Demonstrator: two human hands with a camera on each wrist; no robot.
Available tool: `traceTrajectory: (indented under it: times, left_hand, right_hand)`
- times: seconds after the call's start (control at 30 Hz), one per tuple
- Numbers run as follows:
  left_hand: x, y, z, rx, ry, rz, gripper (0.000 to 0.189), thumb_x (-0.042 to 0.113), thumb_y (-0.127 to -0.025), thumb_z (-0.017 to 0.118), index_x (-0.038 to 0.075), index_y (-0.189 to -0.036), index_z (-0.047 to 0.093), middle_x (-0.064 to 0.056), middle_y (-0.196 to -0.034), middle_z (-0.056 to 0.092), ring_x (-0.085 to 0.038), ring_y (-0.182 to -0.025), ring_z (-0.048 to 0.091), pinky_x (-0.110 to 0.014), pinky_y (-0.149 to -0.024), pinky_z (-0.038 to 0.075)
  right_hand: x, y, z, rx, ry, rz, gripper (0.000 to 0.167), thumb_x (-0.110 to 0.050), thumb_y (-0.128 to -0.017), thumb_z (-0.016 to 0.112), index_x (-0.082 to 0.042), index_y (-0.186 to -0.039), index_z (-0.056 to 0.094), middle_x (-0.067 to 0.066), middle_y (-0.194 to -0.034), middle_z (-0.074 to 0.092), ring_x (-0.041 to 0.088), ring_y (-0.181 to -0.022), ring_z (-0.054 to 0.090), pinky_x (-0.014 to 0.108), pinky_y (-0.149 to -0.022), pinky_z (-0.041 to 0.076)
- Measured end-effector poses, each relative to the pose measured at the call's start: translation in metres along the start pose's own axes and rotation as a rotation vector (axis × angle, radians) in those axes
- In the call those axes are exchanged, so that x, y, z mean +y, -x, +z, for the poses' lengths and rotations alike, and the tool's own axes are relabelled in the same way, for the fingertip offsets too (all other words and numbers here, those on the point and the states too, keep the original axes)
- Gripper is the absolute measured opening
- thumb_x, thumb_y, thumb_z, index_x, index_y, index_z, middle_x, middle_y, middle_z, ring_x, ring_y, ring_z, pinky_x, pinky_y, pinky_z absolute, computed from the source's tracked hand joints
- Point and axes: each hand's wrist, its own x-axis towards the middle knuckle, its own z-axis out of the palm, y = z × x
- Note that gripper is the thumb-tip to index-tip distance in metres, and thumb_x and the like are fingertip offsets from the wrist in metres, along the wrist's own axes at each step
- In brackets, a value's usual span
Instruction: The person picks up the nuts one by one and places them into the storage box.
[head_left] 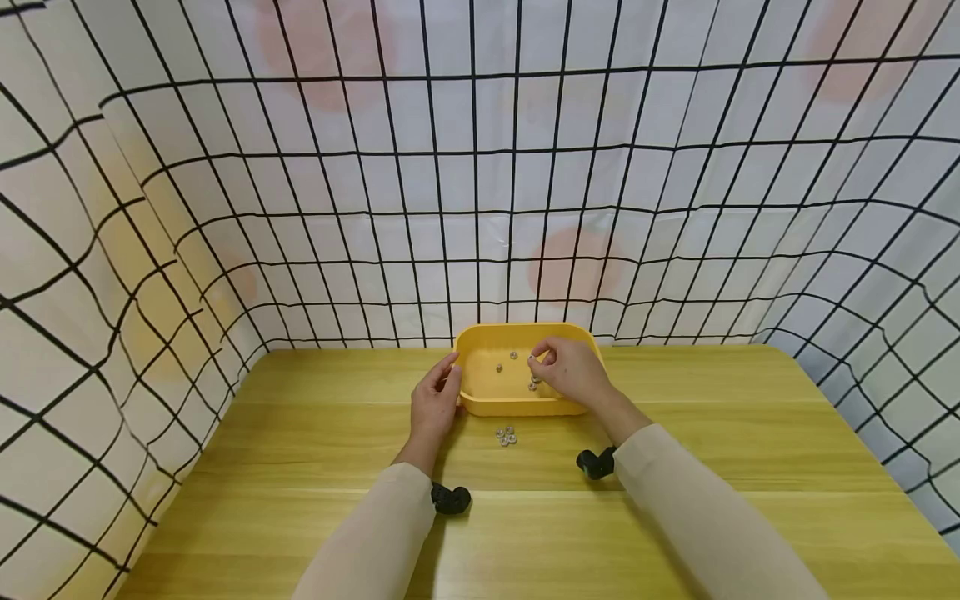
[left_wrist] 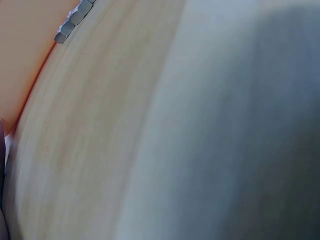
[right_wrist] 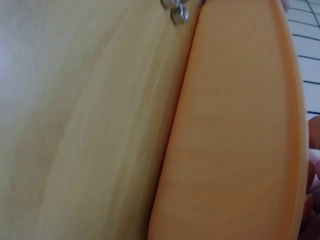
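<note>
A yellow tray [head_left: 517, 407] stands at the table's far edge; its outer wall [right_wrist: 230, 120] fills much of the right wrist view and looks orange there. Inside lie several small metal hex nuts [head_left: 513, 355]. My right hand [head_left: 573, 371] reaches over the tray and pinches a nut [head_left: 531, 358] between thumb and forefinger. Against the tray's left side rests my left hand [head_left: 435, 404], fingers fairly straight and touching the rim. In front of the tray, several more nuts [head_left: 505, 440] sit close together on the table, also visible as silvery nuts [left_wrist: 75, 19] in the left wrist view.
The wooden table [head_left: 315, 467] reaches back to a white cloth wall [head_left: 337, 183] with a black grid, which also hangs on both sides. Black wrist camera mounts [head_left: 450, 500] stick out at both sleeves.
</note>
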Motion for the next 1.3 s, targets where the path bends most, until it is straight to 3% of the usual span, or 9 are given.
traceTrajectory:
  times: [0.2, 0.57, 1.3]
  left_hand:
    - [0.000, -0.001, 0.001, 0.006, 0.001, 0.002, 0.035, 0.038, -0.101, 0.063, 0.030, -0.135, 0.068, -0.010, -0.120, 0.070, -0.018, -0.087, 0.065, -0.024, -0.054, 0.058]
    - [0.002, 0.001, 0.002, -0.002, 0.001, -0.007, 0.033, 0.038, -0.102, 0.062, 0.035, -0.134, 0.068, -0.009, -0.124, 0.069, -0.019, -0.087, 0.065, -0.024, -0.055, 0.058]
    - [0.002, 0.001, 0.001, 0.002, -0.013, -0.011, 0.033, 0.039, -0.102, 0.062, 0.036, -0.134, 0.068, -0.008, -0.124, 0.069, -0.019, -0.089, 0.065, -0.024, -0.055, 0.058]
  right_hand:
    - [0.006, -0.012, -0.002, -0.009, -0.018, 0.026, 0.022, -0.033, -0.097, 0.067, -0.013, -0.107, 0.070, 0.004, -0.086, 0.066, 0.015, -0.059, 0.053, 0.026, -0.052, 0.044]
    - [0.012, -0.024, -0.003, -0.006, 0.034, 0.017, 0.021, -0.029, -0.097, 0.066, -0.011, -0.105, 0.073, 0.003, -0.083, 0.068, 0.015, -0.065, 0.056, 0.029, -0.064, 0.046]
    - [0.016, -0.030, -0.007, 0.007, 0.038, 0.091, 0.026, -0.031, -0.097, 0.064, -0.010, -0.111, 0.071, 0.008, -0.096, 0.071, 0.016, -0.070, 0.061, 0.028, -0.063, 0.049]
